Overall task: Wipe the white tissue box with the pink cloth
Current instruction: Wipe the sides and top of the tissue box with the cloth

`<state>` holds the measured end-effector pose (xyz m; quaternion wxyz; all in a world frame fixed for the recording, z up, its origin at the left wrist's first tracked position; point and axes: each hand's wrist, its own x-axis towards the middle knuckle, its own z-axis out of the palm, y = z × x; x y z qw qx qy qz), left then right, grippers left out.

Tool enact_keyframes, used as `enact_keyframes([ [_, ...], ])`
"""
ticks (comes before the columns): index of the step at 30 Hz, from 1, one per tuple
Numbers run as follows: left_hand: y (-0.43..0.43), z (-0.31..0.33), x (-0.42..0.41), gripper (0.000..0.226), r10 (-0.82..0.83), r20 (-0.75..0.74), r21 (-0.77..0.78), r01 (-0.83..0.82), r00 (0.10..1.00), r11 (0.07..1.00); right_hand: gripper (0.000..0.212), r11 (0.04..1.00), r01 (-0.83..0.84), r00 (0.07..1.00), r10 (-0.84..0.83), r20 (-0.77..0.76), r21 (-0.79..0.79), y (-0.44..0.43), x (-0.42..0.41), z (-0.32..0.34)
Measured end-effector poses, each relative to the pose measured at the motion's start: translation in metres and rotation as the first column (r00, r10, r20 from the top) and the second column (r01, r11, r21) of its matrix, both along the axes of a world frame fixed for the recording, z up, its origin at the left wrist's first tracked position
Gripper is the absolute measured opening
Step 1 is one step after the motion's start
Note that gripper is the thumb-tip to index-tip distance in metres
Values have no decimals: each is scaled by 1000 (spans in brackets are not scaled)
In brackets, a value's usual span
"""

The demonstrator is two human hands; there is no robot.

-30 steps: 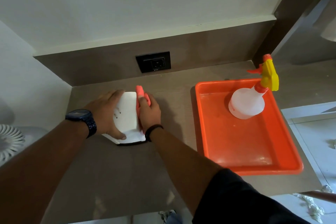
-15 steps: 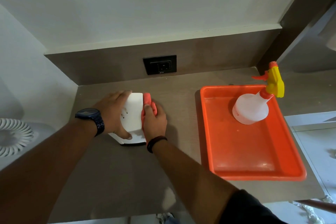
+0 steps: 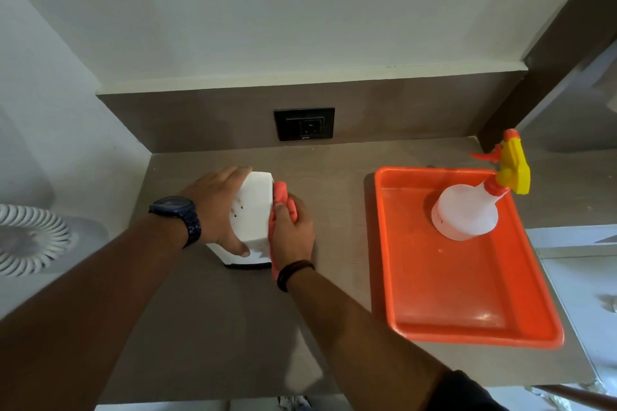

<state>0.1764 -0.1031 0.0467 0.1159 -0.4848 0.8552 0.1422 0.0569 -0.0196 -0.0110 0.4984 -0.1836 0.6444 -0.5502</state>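
Note:
The white tissue box (image 3: 254, 210) stands on the brown counter, left of centre. My left hand (image 3: 215, 207), with a dark watch on the wrist, grips the box from its left side, fingers over the far corner and thumb on the near face. My right hand (image 3: 293, 233) presses the pink cloth (image 3: 281, 198) flat against the box's right side. The cloth shows above my fingers and below the wrist; the rest is hidden under the hand.
An orange tray (image 3: 467, 304) lies on the counter to the right, with a white spray bottle (image 3: 467, 213) with a yellow and orange trigger in its far part. A black wall socket (image 3: 304, 123) sits behind the box. A white fan (image 3: 26, 240) is at far left.
My right hand with the cloth has slid toward me along the box's right side. My left hand keeps its hold on the box.

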Motion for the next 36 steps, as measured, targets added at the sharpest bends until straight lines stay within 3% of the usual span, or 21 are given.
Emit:
enact_keyframes([
  [4, 1, 0, -2, 143, 34, -51, -15, -35, 998, 999, 37, 997, -67, 992, 61, -109, -44, -27, -14, 19],
  [8, 2, 2, -6, 144, 46, -63, -9, -47, 997, 999, 50, 992, -116, 993, 117, -20, 43, -39, -26, 23],
  [16, 2, 3, -8, 142, 31, -61, -45, -34, 998, 998, 35, 983, -105, 994, 108, -15, 150, 8, -25, 18],
  [21, 3, -2, -13, 146, 113, -103, -38, -117, 988, 992, 29, 998, -60, 998, 60, -3, -17, 14, -28, 43],
  [22, 3, -2, -13, 153, 133, -114, -19, -136, 985, 991, 28, 995, -62, 998, 60, -32, -84, 10, -28, 51],
  [24, 5, -1, -10, 161, 183, -150, 36, -180, 972, 983, 24, 973, -105, 972, 57, -229, -204, -1, -25, 64],
  [26, 8, 1, -2, 157, 245, -247, 79, -232, 938, 969, 12, 935, -260, 835, 92, -542, -243, -15, -22, 70],
  [28, 11, 0, 10, 158, 290, -321, 106, -271, 902, 957, 32, 865, -500, 529, 269, -805, -40, -26, -20, 67],
  [30, 12, -1, 20, 162, 318, -333, 136, -288, 888, 948, 45, 786, -589, 237, 393, -889, 190, -30, -18, 59],
  [31, 11, -2, 23, 161, 318, -338, 141, -286, 886, 948, 47, 765, -602, 161, 398, -903, 229, -30, -17, 57],
  [36, 10, -4, 21, 155, 206, -376, 133, -168, 903, 977, 39, 736, -640, 72, 343, -936, 221, -27, -6, 56],
])
